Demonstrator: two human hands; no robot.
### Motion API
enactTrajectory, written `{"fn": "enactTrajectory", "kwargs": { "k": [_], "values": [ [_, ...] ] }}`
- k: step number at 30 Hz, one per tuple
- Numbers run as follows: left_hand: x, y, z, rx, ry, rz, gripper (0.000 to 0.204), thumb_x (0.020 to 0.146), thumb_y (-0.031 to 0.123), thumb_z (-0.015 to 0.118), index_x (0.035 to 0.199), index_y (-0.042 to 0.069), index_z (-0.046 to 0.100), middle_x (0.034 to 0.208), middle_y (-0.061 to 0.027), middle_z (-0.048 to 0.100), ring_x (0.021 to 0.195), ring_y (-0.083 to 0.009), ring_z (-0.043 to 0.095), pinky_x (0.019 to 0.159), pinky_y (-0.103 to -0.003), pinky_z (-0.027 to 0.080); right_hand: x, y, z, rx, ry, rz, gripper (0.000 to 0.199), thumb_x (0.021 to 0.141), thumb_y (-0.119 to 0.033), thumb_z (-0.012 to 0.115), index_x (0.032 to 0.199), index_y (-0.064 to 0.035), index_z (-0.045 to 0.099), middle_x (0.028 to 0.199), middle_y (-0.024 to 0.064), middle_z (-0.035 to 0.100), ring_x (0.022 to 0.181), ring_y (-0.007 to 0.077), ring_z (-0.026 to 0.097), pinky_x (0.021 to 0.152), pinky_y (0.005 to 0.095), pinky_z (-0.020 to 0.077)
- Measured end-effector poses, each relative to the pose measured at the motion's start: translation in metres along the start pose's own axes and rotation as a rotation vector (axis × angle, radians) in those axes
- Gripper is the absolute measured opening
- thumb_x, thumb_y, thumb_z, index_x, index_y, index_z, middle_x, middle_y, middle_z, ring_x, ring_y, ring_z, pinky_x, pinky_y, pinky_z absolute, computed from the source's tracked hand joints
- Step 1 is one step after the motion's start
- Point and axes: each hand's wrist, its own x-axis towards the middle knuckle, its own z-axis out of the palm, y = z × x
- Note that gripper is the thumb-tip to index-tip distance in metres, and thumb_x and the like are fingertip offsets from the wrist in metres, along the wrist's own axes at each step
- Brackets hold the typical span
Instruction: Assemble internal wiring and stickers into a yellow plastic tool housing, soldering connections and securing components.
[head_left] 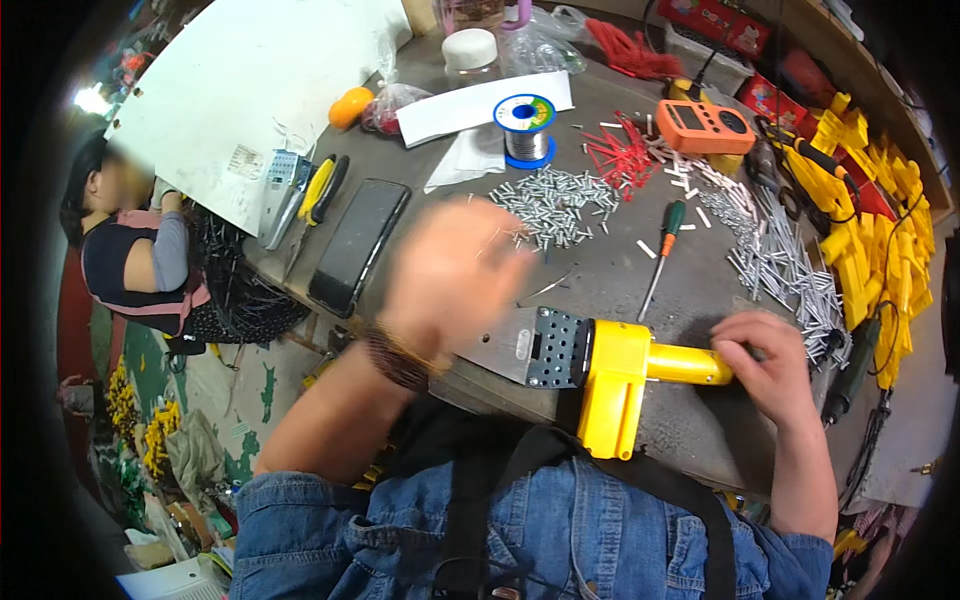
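Note:
A yellow tool [612, 385] with a tubular handle, a perforated metal guard [557, 347] and a flat grey plate, much like a plastic-pipe welder, lies across the bench's front edge. My right hand [768, 360] has curled fingers, with thumb and forefinger at the end of its handle. Smeared by motion, my left hand [455, 275] is above the bench, left of the plate, beside a heap of small screws [560, 205]; whether it holds anything is not visible. A green-and-orange screwdriver [663, 258] lies beyond the tool. Thin wire ends [550, 286] lie near the plate.
A black phone [360, 245] and yellow-handled cutter [322, 190] are at left. Farther back are a solder spool [526, 135], red sleeves [622, 155] and an orange meter [705, 127]. Metal rods [790, 265] and yellow housings [880, 225] fill the right. A co-worker [135, 240] sits far left.

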Motion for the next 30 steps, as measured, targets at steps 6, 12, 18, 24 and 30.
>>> {"fn": "enactTrajectory", "kwargs": {
  "k": [6, 12, 18, 24, 30],
  "values": [
    [-0.057, -0.105, -0.057, 0.408, -0.067, -0.490, 0.060, 0.075, 0.028, 0.078, 0.122, -0.001, 0.053, 0.113, -0.0226, 0.063, 0.105, -0.0411, 0.058, 0.094, -0.047, 0.045, -0.065, 0.076, -0.079, -0.187, 0.451, 0.093, 0.020, 0.089, -0.008, 0.065, 0.107, 0.0012, 0.066, 0.117, 0.0133, 0.064, 0.109, 0.0224, 0.060, 0.094, 0.0299, 0.0447],
    [-0.055, -0.105, -0.046, 0.383, -0.015, -0.569, 0.064, 0.072, 0.026, 0.079, 0.122, 0.000, 0.052, 0.109, -0.0253, 0.063, 0.102, -0.0440, 0.058, 0.091, -0.049, 0.046, -0.157, 0.210, -0.153, -0.874, 0.621, 0.538, 0.050, 0.094, -0.025, 0.066, 0.135, -0.0020, 0.051, 0.138, 0.0175, 0.053, 0.128, 0.0315, 0.049, 0.108, 0.0421, 0.0373],
    [-0.049, -0.071, -0.046, 0.497, -0.009, -0.209, 0.072, 0.074, 0.036, 0.081, 0.128, -0.001, 0.050, 0.121, -0.0273, 0.057, 0.111, -0.0418, 0.054, 0.098, -0.051, 0.042, -0.194, 0.245, -0.175, 0.057, 0.705, 0.699, 0.062, 0.090, -0.017, 0.067, 0.144, -0.0001, 0.041, 0.122, 0.0150, 0.059, 0.105, 0.0199, 0.059, 0.091, 0.0301, 0.0463],
    [0.007, 0.070, 0.020, -0.388, -0.406, -0.004, 0.056, 0.075, 0.034, 0.080, 0.118, 0.004, 0.060, 0.118, -0.0141, 0.060, 0.111, -0.0339, 0.057, 0.095, -0.044, 0.047, -0.202, 0.144, -0.164, 0.840, 0.931, 0.267, 0.064, 0.089, -0.008, 0.061, 0.148, -0.0048, 0.036, 0.101, 0.0037, 0.051, 0.090, 0.0154, 0.051, 0.086, 0.0292, 0.0465],
    [0.035, 0.109, 0.050, -0.221, -0.792, 0.103, 0.051, 0.078, 0.035, 0.076, 0.122, 0.015, 0.063, 0.100, -0.0090, 0.067, 0.098, -0.0267, 0.065, 0.082, -0.043, 0.052, -0.139, 0.061, -0.080, 1.102, 0.581, -0.197, 0.070, 0.083, -0.008, 0.068, 0.144, -0.0051, 0.033, 0.100, 0.0026, 0.040, 0.092, 0.0154, 0.043, 0.100, 0.0369, 0.0371]
  ]
}}
